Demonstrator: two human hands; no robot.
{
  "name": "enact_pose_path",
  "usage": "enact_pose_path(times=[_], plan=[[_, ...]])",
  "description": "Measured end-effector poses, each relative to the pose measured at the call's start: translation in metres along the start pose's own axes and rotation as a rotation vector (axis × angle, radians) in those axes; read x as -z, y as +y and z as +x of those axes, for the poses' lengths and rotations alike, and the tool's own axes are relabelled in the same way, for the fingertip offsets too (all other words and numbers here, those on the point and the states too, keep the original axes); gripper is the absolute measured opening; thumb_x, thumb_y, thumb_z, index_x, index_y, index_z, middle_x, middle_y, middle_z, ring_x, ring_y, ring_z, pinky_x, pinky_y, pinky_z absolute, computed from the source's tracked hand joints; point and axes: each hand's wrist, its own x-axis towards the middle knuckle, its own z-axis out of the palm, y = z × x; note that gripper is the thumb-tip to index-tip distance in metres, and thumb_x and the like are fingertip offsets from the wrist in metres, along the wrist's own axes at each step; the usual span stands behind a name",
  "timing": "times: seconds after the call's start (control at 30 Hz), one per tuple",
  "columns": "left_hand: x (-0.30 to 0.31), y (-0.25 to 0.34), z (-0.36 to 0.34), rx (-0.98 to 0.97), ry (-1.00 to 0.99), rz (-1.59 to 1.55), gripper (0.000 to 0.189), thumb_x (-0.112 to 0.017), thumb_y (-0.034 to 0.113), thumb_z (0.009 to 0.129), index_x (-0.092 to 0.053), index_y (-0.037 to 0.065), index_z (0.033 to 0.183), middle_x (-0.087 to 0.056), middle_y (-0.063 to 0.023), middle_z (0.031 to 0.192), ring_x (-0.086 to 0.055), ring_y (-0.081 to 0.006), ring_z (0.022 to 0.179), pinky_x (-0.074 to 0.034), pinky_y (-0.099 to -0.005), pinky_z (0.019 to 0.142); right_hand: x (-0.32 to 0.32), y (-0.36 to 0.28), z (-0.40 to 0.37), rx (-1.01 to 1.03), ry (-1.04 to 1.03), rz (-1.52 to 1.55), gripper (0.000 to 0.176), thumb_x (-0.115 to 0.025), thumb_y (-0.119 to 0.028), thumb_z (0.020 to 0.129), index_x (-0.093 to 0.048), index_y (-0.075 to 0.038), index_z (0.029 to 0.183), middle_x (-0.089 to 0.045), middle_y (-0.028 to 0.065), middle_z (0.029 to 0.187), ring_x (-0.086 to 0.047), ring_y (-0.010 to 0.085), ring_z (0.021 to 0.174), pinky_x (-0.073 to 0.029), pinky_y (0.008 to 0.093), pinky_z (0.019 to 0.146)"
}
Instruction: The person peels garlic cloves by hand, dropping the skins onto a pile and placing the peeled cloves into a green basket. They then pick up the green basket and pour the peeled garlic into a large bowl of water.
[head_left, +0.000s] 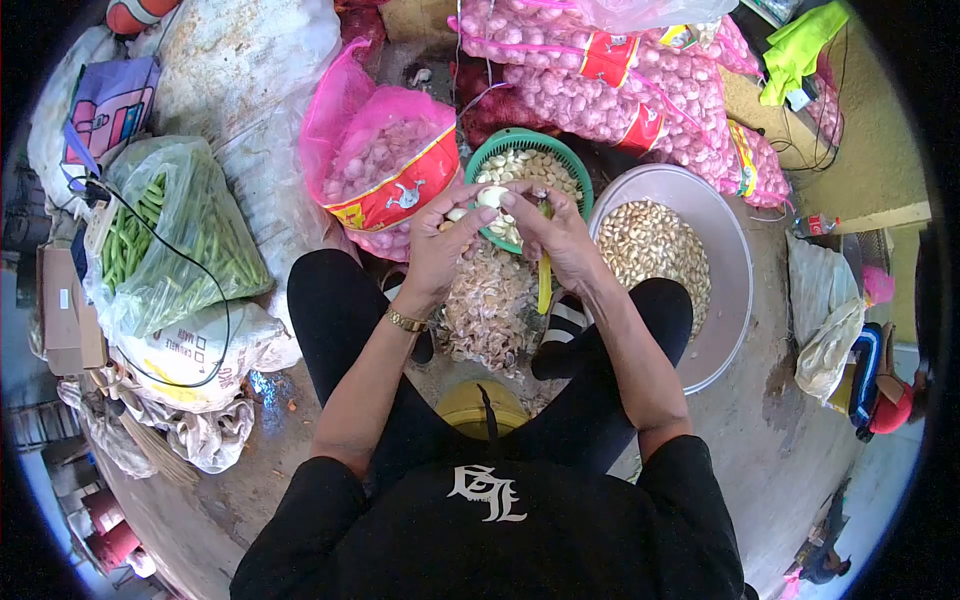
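Observation:
My left hand (440, 240) is closed, pinching a peeled white garlic clove (490, 197) between thumb and fingers, with more pale cloves showing at its palm. My right hand (556, 228) meets it at the same clove, thumb against it. From the right palm hangs a yellow-handled knife (545, 283); its blade is mostly hidden by the fingers. Just beyond both hands, a green plastic basket (583, 165) contains peeled cloves (535, 166). Beneath them, a heap of papery garlic skins (487, 315) lies on the floor between my feet.
To the right, a wide whitish basin (735, 275) holds many unpeeled cloves (650, 250). Pink mesh sacks of garlic (560, 95) are stacked ahead. An open pink sack (385, 170) stands front left. Farther left sits a clear bag of green beans (185, 235). A yellow seat (465, 408) is under me.

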Motion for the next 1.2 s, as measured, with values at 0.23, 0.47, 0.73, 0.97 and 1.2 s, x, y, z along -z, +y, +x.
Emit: enact_pose_path(times=[0.23, 0.47, 0.73, 0.97, 1.2], plan=[[0.008, 0.012, 0.005, -0.049, 0.091, 0.040, 0.030, -0.070, 0.007, 0.086, -0.063, 0.003, 0.115, -0.065, 0.0002, 0.091, -0.048, -0.0001, 0.057, -0.037, -0.0156, 0.047, 0.002, 0.005, -0.001, -0.032, -0.021, 0.177, 0.025, -0.054, -0.031, 0.096, -0.052, -0.007, 0.101, -0.049, -0.0025, 0.078, -0.042, 0.0055, 0.058, -0.034, 0.0222, 0.050], [0.008, 0.021, 0.006, -0.165, 0.103, 0.081, 0.032, -0.069, 0.006, 0.086, -0.060, 0.003, 0.117, -0.065, -0.0012, 0.092, -0.050, -0.0016, 0.058, -0.038, -0.0163, 0.047, 0.019, 0.021, 0.008, 0.044, -0.026, -0.423, 0.026, -0.056, -0.033, 0.096, -0.053, -0.007, 0.096, -0.052, 0.0004, 0.081, -0.047, 0.0054, 0.070, -0.039, 0.0241, 0.058], [0.019, 0.026, 0.000, -0.010, 0.012, 0.001, 0.030, -0.069, 0.004, 0.086, -0.060, 0.003, 0.115, -0.064, -0.0012, 0.089, -0.052, -0.0020, 0.060, -0.041, -0.0175, 0.049, 0.026, 0.033, -0.001, 0.022, -0.067, -0.500, 0.030, -0.053, -0.031, 0.098, -0.053, -0.003, 0.109, -0.054, 0.0013, 0.084, -0.048, 0.0082, 0.071, -0.043, 0.0227, 0.062], [0.015, 0.032, 0.003, 0.005, 0.013, -0.086, 0.041, -0.066, 0.005, 0.088, -0.056, 0.004, 0.127, -0.066, -0.0037, 0.102, -0.053, -0.0016, 0.062, -0.043, -0.0175, 0.050, 0.015, 0.003, -0.006, 0.037, -0.194, -0.149, 0.023, -0.048, -0.027, 0.101, -0.053, -0.005, 0.106, -0.054, -0.0005, 0.082, -0.048, 0.0067, 0.067, -0.040, 0.0200, 0.054], [0.016, 0.027, 0.002, -0.010, -0.008, -0.065, 0.031, -0.066, 0.007, 0.088, -0.057, 0.004, 0.117, -0.064, -0.0017, 0.095, -0.053, -0.0022, 0.057, -0.042, -0.0173, 0.046, 0.011, -0.005, -0.010, 0.000, -0.108, -0.276, 0.015, -0.057, -0.018, 0.097, -0.053, -0.006, 0.105, -0.058, -0.0004, 0.089, -0.052, 0.0061, 0.075, -0.044, 0.0216, 0.063]])
